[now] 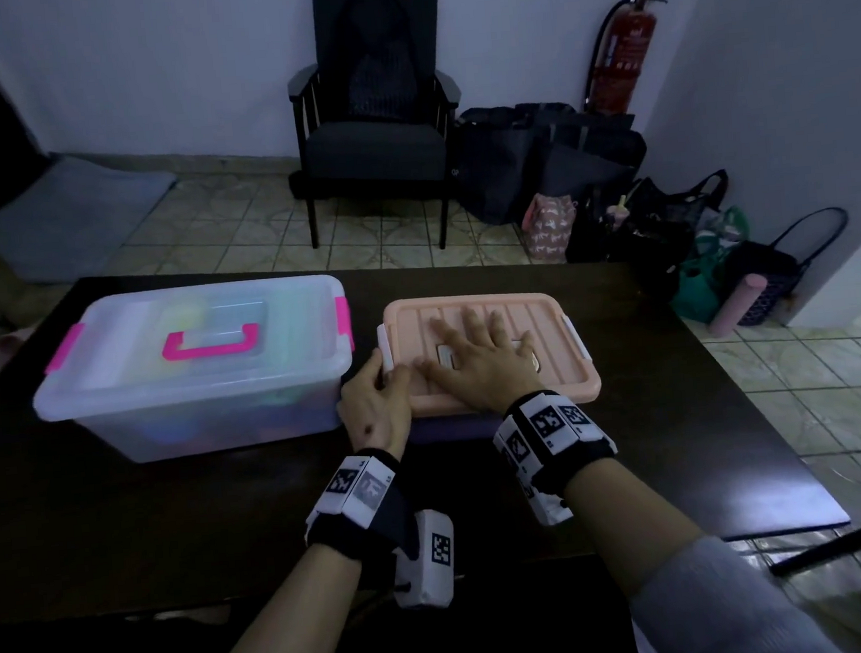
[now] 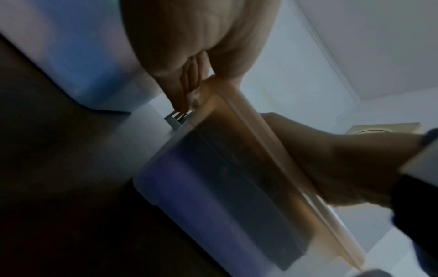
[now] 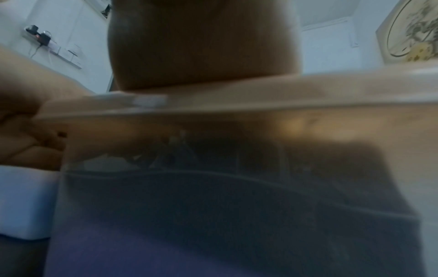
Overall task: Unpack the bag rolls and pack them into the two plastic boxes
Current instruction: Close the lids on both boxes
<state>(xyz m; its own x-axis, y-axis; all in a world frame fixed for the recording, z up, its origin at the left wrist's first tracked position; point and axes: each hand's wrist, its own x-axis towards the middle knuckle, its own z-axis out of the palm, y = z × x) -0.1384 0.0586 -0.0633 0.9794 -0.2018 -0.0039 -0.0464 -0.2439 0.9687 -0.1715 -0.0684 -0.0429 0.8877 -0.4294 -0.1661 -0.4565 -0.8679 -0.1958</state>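
Two lidded plastic boxes stand on the dark table (image 1: 176,526). The clear box (image 1: 189,366) with pink latches and a pink handle sits on the left, lid on, with blurred coloured contents inside. The smaller box with a peach lid (image 1: 546,317) sits to its right. My right hand (image 1: 477,353) lies flat on that lid with fingers spread. My left hand (image 1: 376,387) curls its fingers round the white clip (image 1: 385,350) at the lid's left end. In the wrist views the peach-lidded box (image 2: 237,178) (image 3: 237,187) shows dark rolls through its wall.
Beyond the table's far edge are a dark armchair (image 1: 373,114), several bags (image 1: 549,157) on the tiled floor and a red fire extinguisher (image 1: 623,48). The table's right edge runs close past the peach-lidded box. Another dark piece of furniture (image 1: 847,541) juts in at the right.
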